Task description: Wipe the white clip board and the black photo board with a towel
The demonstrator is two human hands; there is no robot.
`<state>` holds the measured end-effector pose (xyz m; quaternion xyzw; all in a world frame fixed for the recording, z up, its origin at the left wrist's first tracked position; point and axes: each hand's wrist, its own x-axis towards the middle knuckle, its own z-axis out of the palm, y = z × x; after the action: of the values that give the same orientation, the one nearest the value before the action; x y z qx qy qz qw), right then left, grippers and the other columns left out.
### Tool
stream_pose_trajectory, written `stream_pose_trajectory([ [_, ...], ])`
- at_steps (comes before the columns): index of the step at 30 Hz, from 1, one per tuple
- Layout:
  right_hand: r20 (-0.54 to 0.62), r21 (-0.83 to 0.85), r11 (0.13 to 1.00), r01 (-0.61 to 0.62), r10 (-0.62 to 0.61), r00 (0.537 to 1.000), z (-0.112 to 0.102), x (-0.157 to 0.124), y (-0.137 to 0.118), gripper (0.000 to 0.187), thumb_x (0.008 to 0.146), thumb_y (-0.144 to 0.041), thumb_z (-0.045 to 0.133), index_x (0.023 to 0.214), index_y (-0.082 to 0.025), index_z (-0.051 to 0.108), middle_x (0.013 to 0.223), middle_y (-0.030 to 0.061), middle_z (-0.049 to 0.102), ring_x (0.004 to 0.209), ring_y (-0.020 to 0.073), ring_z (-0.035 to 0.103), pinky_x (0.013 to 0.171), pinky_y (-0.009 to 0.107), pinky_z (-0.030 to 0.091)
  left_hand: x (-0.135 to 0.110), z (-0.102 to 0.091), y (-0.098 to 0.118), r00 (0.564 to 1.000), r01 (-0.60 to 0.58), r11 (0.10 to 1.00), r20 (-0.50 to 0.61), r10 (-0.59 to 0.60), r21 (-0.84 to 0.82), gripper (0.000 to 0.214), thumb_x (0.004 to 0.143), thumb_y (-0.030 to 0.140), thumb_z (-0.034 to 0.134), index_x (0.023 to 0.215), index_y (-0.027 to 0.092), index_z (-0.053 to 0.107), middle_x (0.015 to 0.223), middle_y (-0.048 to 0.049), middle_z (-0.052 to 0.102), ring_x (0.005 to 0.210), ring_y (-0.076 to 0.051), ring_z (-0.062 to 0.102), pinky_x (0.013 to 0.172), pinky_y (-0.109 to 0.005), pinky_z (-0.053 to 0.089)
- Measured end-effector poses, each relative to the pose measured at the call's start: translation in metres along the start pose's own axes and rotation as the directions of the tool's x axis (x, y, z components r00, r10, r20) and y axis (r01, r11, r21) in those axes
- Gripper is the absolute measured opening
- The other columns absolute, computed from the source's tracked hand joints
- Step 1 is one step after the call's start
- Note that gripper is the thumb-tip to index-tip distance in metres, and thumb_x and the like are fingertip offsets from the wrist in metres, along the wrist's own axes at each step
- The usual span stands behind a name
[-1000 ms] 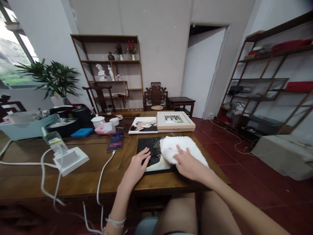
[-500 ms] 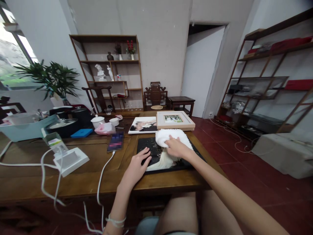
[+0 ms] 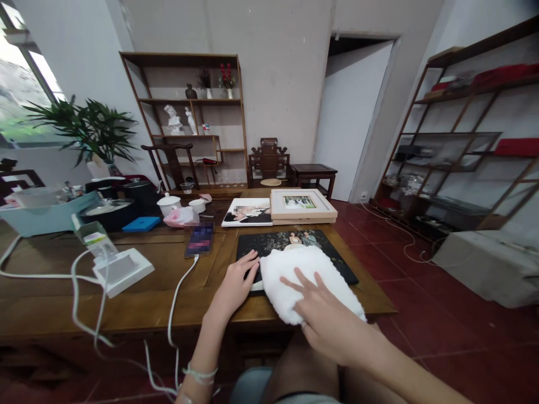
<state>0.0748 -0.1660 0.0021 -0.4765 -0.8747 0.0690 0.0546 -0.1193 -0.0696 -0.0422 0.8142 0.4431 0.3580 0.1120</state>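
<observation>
A dark photo print [image 3: 332, 256] lies flat at the near right corner of the wooden table [image 3: 126, 306]. My left hand [image 3: 236, 283] rests on the print's left edge, fingers stretched flat. A white fluffy cloth [image 3: 295, 275] covers the near half of the print. My right hand [image 3: 326, 314] presses down on the cloth with its fingers spread, close to the table's front edge.
Behind the print lie an unframed photo [image 3: 247, 213] and a light wooden picture frame [image 3: 302, 205]. A phone [image 3: 199, 239] with a white cable, a white box [image 3: 122, 270], bowls and a teal tray [image 3: 46, 216] fill the left. Shelves stand at the back and right.
My right hand has drawn the cloth from the far side of the print toward me, uncovering the figures at its top. The left hand has stayed put.
</observation>
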Motion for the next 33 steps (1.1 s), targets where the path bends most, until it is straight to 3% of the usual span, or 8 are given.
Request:
stream_pose_trajectory([
  [4, 0.002, 0.03, 1.0, -0.008, 0.008, 1.0, -0.008, 0.004, 0.023, 0.038, 0.065, -0.006, 0.04, 0.094, -0.016, 0.062, 0.139, 0.0064, 0.034, 0.131, 0.0284, 0.016, 0.104, 0.051, 0.015, 0.0, 0.001, -0.001, 1.0, -0.006, 1.0, 0.003, 0.006, 0.0, 0.031, 0.086, 0.027, 0.041, 0.103, 0.014, 0.064, 0.119, -0.0096, 0.057, 0.115, -0.021, 0.048, 0.099, -0.038, 0.037],
  [9, -0.08, -0.071, 0.987, -0.142, 0.137, 0.987, -0.012, 0.061, 0.066, 0.035, 0.071, -0.008, 0.037, 0.097, -0.009, 0.06, 0.121, 0.0183, 0.052, 0.129, 0.0291, 0.024, 0.1, 0.052, 0.02, 0.0, 0.002, -0.002, 1.0, -0.002, 1.0, 0.005, 0.002, 0.01, 0.032, 0.086, 0.027, 0.041, 0.104, 0.014, 0.064, 0.118, -0.0102, 0.057, 0.115, -0.021, 0.048, 0.099, -0.038, 0.037],
  [14, -0.116, -0.075, 0.982, -0.175, 0.166, 0.979, -0.008, 0.107, 0.063, 0.043, 0.07, -0.008, 0.037, 0.108, -0.012, 0.056, 0.129, 0.0152, 0.046, 0.126, 0.0324, 0.025, 0.095, 0.059, 0.019, -0.001, 0.001, -0.002, 0.998, -0.005, 1.0, -0.056, 0.006, 0.016, 0.04, 0.088, 0.029, 0.038, 0.123, 0.012, 0.048, 0.132, -0.0112, 0.045, 0.123, -0.019, 0.039, 0.104, -0.035, 0.03],
  [18, -0.115, -0.06, 0.997, 0.039, -0.046, 0.992, 0.002, 0.09, 0.033, 0.044, 0.067, -0.008, 0.039, 0.105, -0.014, 0.059, 0.138, 0.0087, 0.036, 0.129, 0.0323, 0.017, 0.098, 0.06, 0.014, -0.001, 0.0, -0.004, 0.988, -0.006, 1.0, -0.151, 0.005, -0.004, 0.052, 0.09, 0.03, 0.034, 0.138, 0.017, 0.019, 0.144, -0.0074, 0.022, 0.132, -0.017, 0.021, 0.108, -0.035, 0.02],
  [24, -0.04, 0.042, 0.934, 0.355, -0.353, 0.935, -0.008, 0.018, 0.024, 0.053, 0.058, -0.002, 0.037, 0.103, -0.016, 0.061, 0.133, 0.0035, 0.044, 0.132, 0.0225, 0.016, 0.106, 0.047, 0.01, -0.001, 0.0, -0.003, 0.991, 0.009, 0.999, -0.134, -0.013, -0.031, 0.045, 0.091, 0.03, 0.031, 0.133, 0.015, 0.034, 0.14, -0.0079, 0.032, 0.13, -0.017, 0.026, 0.107, -0.035, 0.023],
  [26, -0.023, 0.076, 0.949, 0.305, -0.304, 0.952, -0.015, 0.002, 0.037, 0.056, 0.058, 0.0, 0.035, 0.106, -0.017, 0.059, 0.127, 0.0044, 0.05, 0.13, 0.0188, 0.022, 0.106, 0.041, 0.015, -0.001, 0.001, -0.003, 0.995, 0.0, 0.999, -0.097, -0.003, -0.032, 0.041, 0.09, 0.03, 0.033, 0.126, 0.015, 0.044, 0.134, -0.0083, 0.042, 0.126, -0.018, 0.034, 0.105, -0.036, 0.028],
  [29, -0.029, 0.025, 0.997, 0.075, -0.074, 0.997, -0.02, -0.005, 0.064, 0.04, 0.065, -0.002, 0.034, 0.091, -0.013, 0.062, 0.11, 0.0122, 0.06, 0.12, 0.0219, 0.039, 0.097, 0.036, 0.028, 0.0, 0.002, -0.002, 0.999, -0.013, 0.999, -0.042, 0.011, -0.036, 0.036, 0.089, 0.028, 0.035, 0.115, 0.014, 0.055, 0.121, -0.0089, 0.055, 0.118, -0.018, 0.046, 0.101, -0.036, 0.035],
  [33, -0.069, -0.098, 0.967, -0.234, 0.228, 0.971, -0.022, 0.017, 0.094, 0.026, 0.07, -0.008, 0.035, 0.076, -0.012, 0.06, 0.089, 0.0152, 0.064, 0.092, 0.0256, 0.056, 0.078, 0.034, 0.037, 0.0, 0.002, -0.003, 1.0, -0.023, 0.999, -0.003, 0.023, -0.031, 0.034, 0.088, 0.026, 0.037, 0.106, 0.012, 0.061, 0.116, -0.0099, 0.059, 0.116, -0.019, 0.048, 0.099, -0.035, 0.038],
])
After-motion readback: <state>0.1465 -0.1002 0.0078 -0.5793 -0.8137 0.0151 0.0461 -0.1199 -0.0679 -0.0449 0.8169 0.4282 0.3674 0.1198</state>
